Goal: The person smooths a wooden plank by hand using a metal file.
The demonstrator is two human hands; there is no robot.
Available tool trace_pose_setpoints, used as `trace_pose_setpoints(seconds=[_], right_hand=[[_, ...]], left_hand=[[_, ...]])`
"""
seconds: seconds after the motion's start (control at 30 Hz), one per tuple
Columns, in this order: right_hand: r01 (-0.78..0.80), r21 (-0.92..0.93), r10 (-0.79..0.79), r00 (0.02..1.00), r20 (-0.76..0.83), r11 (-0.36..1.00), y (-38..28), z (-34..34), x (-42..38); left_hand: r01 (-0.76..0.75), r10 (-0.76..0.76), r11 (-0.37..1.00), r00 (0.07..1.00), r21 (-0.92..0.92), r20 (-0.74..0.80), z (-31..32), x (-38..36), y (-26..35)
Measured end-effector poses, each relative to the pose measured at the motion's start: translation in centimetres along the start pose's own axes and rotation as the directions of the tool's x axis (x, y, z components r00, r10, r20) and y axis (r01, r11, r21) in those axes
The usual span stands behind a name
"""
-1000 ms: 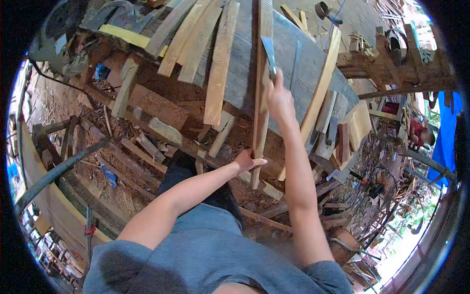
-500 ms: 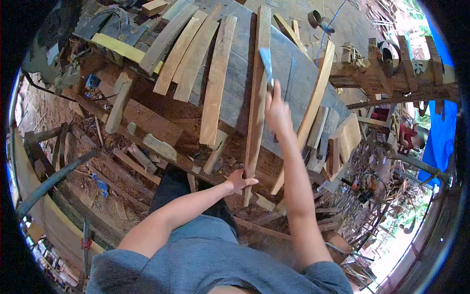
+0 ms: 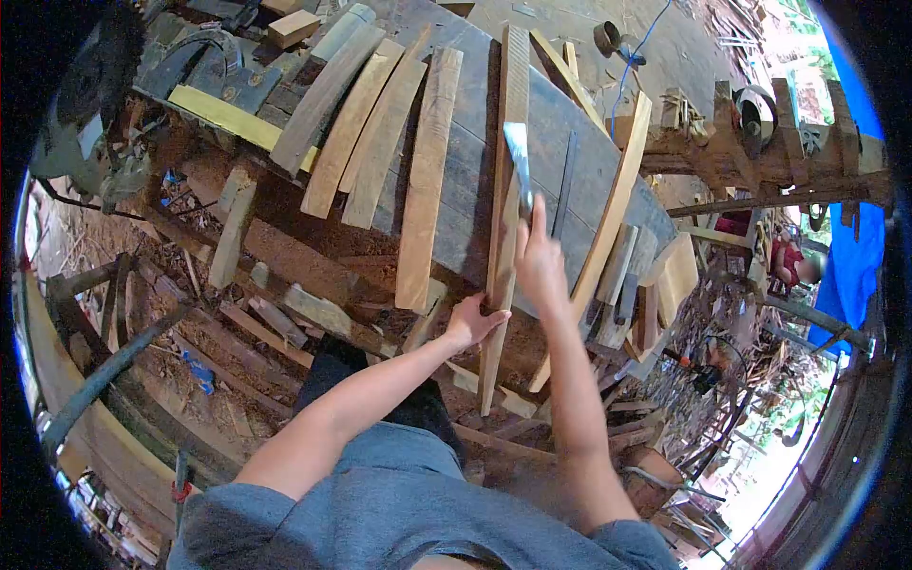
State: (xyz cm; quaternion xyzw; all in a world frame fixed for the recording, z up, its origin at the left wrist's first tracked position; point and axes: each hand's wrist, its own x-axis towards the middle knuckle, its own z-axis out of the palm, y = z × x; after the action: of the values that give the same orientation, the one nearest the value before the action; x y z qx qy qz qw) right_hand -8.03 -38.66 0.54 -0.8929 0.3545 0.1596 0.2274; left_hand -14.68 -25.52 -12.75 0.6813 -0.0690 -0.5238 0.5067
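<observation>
A long narrow wooden strip (image 3: 513, 85) lies lengthwise over the dark workbench (image 3: 475, 114), its near end jutting past the edge toward my body. Near that end, my left hand (image 3: 478, 321) is wrapped round the strip. My right hand (image 3: 541, 268) grips a tool with a broad shiny metal blade (image 3: 518, 152), its fingers closed round the handle. The blade, slightly blurred, is over the middle of the strip; whether it touches the wood I cannot tell. A thin dark metal bar (image 3: 566, 180) lies on the bench to the right.
Several curved wooden pieces (image 3: 432, 171) lie side by side left of the strip. To the right are a long pale strip (image 3: 617, 199) and short blocks (image 3: 676, 275). Wood scraps cover the ground. A person (image 3: 793, 263) is at the far right, near a blue tarp (image 3: 841, 275).
My left hand has moved up along the strip, farther from its near end. My right hand and the blade have come slightly nearer to my body. The view has shifted a little.
</observation>
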Motion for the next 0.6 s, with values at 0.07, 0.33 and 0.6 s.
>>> trace_pose_setpoints(seconds=[0.07, 0.33, 0.6], right_hand=[[0.17, 0.064, -0.157, 0.973, -0.172, 0.983, -0.1, 0.9, 7.1], [0.161, 0.089, -0.145, 0.975, -0.167, 0.983, -2.3, -0.4, 13.5], [0.097, 0.295, -0.117, 0.992, 0.051, 0.951, 6.6, 1.5, -10.1]], left_hand=[[0.035, -0.034, 0.999, 0.999, 0.016, -0.033, -0.5, -1.0, 1.9], [0.029, -0.019, 0.992, 0.996, -0.122, 0.088, 0.1, 0.4, 0.1], [0.226, -0.1, 0.803, 0.963, -0.551, 0.249, 1.0, 0.3, -0.8]])
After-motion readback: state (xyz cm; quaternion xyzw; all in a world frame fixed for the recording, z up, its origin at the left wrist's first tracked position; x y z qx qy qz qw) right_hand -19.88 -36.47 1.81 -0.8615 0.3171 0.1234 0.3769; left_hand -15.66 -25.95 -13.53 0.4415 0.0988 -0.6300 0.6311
